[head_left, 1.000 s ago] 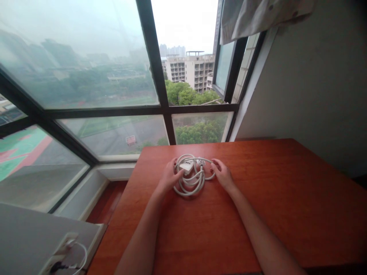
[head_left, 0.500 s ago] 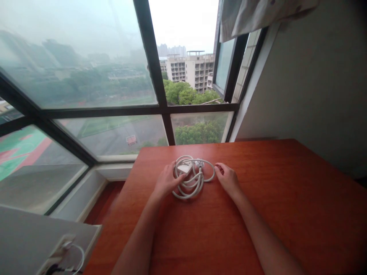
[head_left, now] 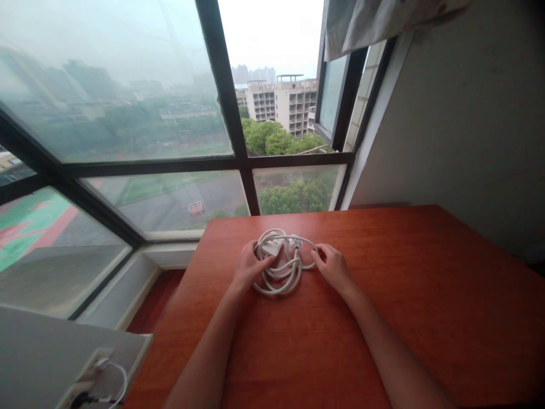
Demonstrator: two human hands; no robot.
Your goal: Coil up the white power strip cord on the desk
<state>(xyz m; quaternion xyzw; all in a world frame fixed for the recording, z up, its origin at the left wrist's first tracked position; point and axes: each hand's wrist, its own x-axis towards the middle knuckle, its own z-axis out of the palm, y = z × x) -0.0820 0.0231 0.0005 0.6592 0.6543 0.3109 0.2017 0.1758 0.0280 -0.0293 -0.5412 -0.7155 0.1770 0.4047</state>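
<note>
A white power strip (head_left: 272,247) lies on the reddish-brown table (head_left: 298,341), with its pale cord (head_left: 283,287) looped loosely around it. The cord's plug (head_left: 295,242) sits just right of the strip. My left hand (head_left: 250,266) is closed around the left side of the bundle, its thumb against the strip and coils; the fingertips are hidden beneath. On the other side, my right hand (head_left: 332,264) pinches the rightmost loop of the cord between thumb and fingers.
Windows with dark frames (head_left: 243,163) stand behind the table's far edge, one pane swung outward. A grey curtain (head_left: 383,23) hangs at upper right. At lower left, a wall socket (head_left: 96,366) has plugs and a white cable in it.
My right hand has moved left and closed on the right loop of the cord. My left hand stays at the bundle, nearly unmoved.
</note>
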